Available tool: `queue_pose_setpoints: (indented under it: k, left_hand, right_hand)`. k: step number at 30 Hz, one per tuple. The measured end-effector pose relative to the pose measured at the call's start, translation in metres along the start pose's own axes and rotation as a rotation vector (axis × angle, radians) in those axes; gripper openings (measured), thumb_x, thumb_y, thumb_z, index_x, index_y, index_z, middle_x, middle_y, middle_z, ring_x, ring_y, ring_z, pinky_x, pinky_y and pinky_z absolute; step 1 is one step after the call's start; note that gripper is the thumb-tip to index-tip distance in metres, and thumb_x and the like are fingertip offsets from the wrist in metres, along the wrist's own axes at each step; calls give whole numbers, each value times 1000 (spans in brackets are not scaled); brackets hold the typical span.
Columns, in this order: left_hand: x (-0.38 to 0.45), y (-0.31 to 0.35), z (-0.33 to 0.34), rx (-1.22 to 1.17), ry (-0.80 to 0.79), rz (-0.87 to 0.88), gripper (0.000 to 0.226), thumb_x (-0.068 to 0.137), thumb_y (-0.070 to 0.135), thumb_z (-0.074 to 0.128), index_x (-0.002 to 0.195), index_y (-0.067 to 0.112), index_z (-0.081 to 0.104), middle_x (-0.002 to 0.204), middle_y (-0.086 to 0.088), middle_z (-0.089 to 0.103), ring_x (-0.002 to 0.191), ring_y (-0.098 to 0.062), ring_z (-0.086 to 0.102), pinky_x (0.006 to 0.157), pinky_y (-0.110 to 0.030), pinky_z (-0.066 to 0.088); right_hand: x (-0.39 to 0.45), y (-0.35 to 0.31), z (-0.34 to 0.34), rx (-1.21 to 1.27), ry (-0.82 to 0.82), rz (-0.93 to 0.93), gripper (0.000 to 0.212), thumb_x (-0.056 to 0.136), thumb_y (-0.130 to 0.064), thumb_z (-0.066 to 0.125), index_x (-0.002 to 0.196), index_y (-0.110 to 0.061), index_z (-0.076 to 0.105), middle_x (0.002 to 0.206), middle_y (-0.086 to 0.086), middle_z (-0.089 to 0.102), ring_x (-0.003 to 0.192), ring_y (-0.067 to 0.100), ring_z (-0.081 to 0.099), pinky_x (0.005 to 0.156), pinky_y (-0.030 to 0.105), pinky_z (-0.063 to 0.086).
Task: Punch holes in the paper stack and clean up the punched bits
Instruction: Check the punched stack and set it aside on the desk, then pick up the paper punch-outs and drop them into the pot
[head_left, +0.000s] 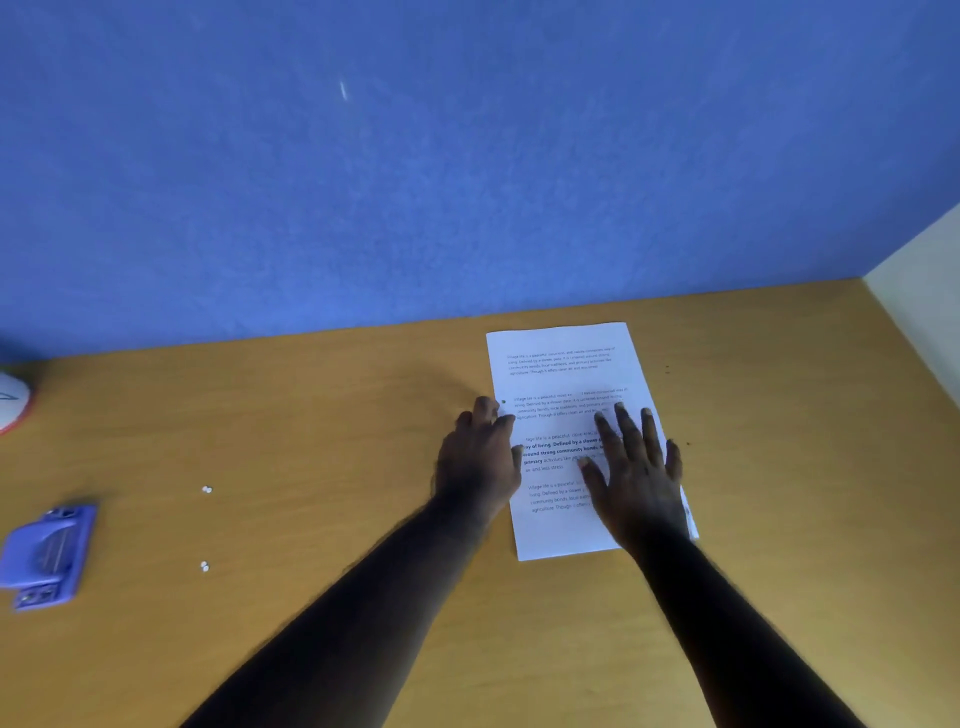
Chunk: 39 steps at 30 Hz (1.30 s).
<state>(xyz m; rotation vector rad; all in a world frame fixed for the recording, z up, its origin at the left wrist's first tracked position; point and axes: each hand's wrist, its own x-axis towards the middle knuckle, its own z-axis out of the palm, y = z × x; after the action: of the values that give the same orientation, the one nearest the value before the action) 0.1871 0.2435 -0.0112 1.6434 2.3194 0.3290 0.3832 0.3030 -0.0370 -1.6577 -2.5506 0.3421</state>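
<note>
The paper stack (566, 374) lies flat on the wooden desk (322, 415), over toward three o'clock of the desktop and a little short of the blue wall (415, 156), its long side running away from the person and tilted slightly. One punched hole shows near its left edge, just beyond the left fingertips. The right hand (636, 467) rests palm down on the lower right part of the sheets, fingers spread wide and flat against the printed text, holding nothing. The left hand (480, 457) sits at the nine o'clock edge of the stack, partly on the desk and partly on the paper's margin, its fingers loosely curled and close together with the tips touching the sheet; I cannot tell whether they pinch the edge or only press on it. Well apart from the paper, out at nine o'clock near the desk's left side, the purple hole punch (49, 553) lies by itself. Between it and the left forearm, two small clusters of white punched bits (207, 489) lie loose on the wood, one nearer the wall and one nearer the person. A white object with a red rim (13, 400) is cut off by the far left edge.
</note>
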Motion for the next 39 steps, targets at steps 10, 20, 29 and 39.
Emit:
queue_pose_setpoints:
  k: [10, 20, 29, 39]
  left_hand:
    - [-6, -6, -13, -21, -234, 57, 66, 95, 38, 54, 150, 13, 28, 160, -8, 19, 132, -32, 39, 99, -46, 47]
    - [-57, -124, -64, -69, -13, -99, 45, 95, 31, 52, 139, 21, 50, 138, -4, 50, 120, -27, 53, 97, -41, 48]
    - [-145, -249, -93, -25, 112, -360, 38, 92, 21, 55, 129, 24, 60, 125, -1, 61, 109, -24, 59, 91, -37, 46]
    - [-197, -289, -91, 50, 91, -363, 27, 92, 34, 61, 118, 34, 68, 113, 6, 67, 105, -20, 57, 87, -38, 38]
  right_hand:
    - [-2, 9, 11, -76, -187, -14, 75, 94, -67, -3, 157, -30, -21, 168, -2, -22, 156, 25, -19, 125, 58, -3]
    - [-13, -91, 1, 189, -15, -141, 52, 102, -28, 50, 151, -15, 43, 162, 7, 39, 155, 28, 21, 125, 52, 14]
    - [-30, -271, 30, 251, -253, -421, 51, 101, -25, 53, 150, -28, 40, 154, -3, 47, 136, 18, 49, 101, 37, 53]
    - [-39, -364, 61, 194, -342, -468, 47, 97, -19, 62, 143, -26, 52, 144, -2, 56, 129, 19, 53, 95, 37, 56]
